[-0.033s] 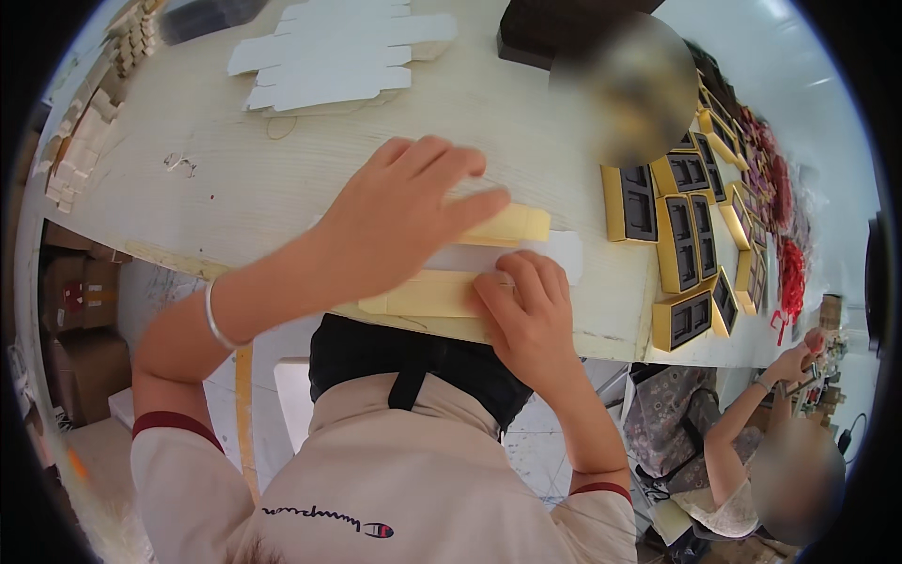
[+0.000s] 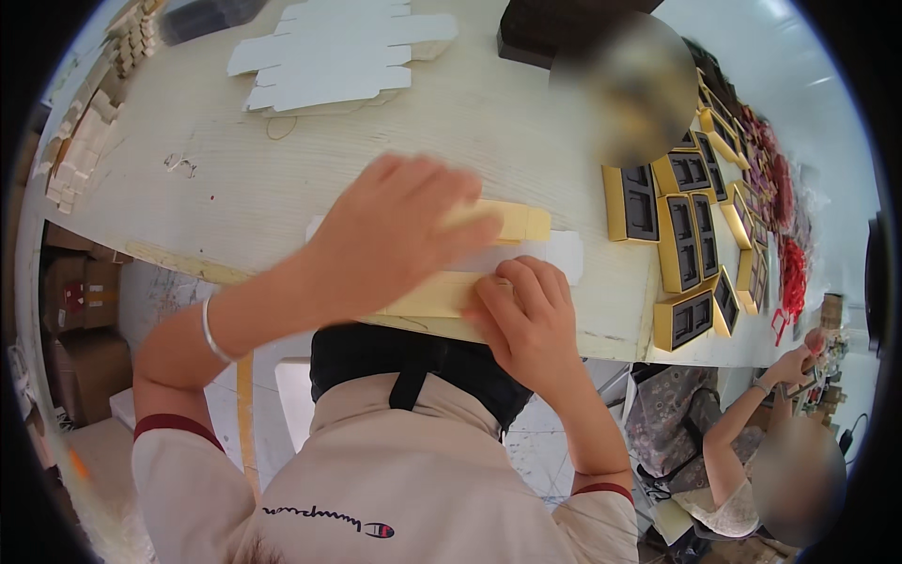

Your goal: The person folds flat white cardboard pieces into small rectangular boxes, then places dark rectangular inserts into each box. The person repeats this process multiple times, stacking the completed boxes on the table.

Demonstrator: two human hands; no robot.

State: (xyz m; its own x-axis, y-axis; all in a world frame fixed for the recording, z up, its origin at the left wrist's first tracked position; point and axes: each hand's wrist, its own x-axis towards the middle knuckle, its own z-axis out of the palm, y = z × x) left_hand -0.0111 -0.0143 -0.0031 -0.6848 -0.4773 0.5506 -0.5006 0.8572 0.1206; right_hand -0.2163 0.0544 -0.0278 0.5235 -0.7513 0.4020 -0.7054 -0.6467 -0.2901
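Loosely bent, the fingers (image 2: 442, 183) of the left hand (image 2: 390, 244) are smeared by blur over the pale-yellow card strips, and whether they grip anything cannot be told. On the right hand (image 2: 534, 315) they curl down, thumb close to the forefinger, at the near strip (image 2: 427, 299); a hold cannot be made out. The far strip (image 2: 517, 223) lies beyond, partly covered by the left hand, with white card (image 2: 564, 252) between the two on the tabletop (image 2: 235, 179). The left forearm slants in, palm down, wearing a pale bangle (image 2: 214, 329); the right forearm rises more steeply. Dark script lettering and a small emblem mark the beige shirt (image 2: 404, 461). Farther out lie white die-cut carton blanks (image 2: 329, 56) and yellow boxes (image 2: 615, 207) with black inserts. A blurred patch obscures whatever is beside the dark block (image 2: 524, 47), which the top edge cuts off.
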